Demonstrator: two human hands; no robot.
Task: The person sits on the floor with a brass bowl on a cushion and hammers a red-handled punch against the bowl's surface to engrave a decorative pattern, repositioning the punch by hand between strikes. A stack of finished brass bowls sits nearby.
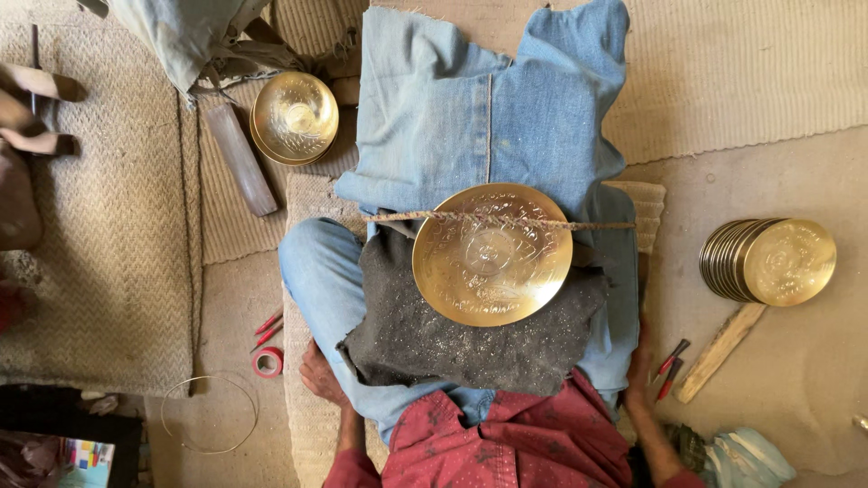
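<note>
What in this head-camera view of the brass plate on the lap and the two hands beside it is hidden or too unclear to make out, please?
- Left hand: rests on the mat; the bent knee covers part of it.
- Right hand: mostly hidden behind the leg; fingers unseen.
- Brass plate: glare blurs the engraved pattern; a rope crosses its top.
- Stack of plates: edges too tight to count.
- Bundle: cut off by the bottom edge.

Floor workshop, engraved brass plates (pixel 768 262), chisels (pixel 670 366)
</note>
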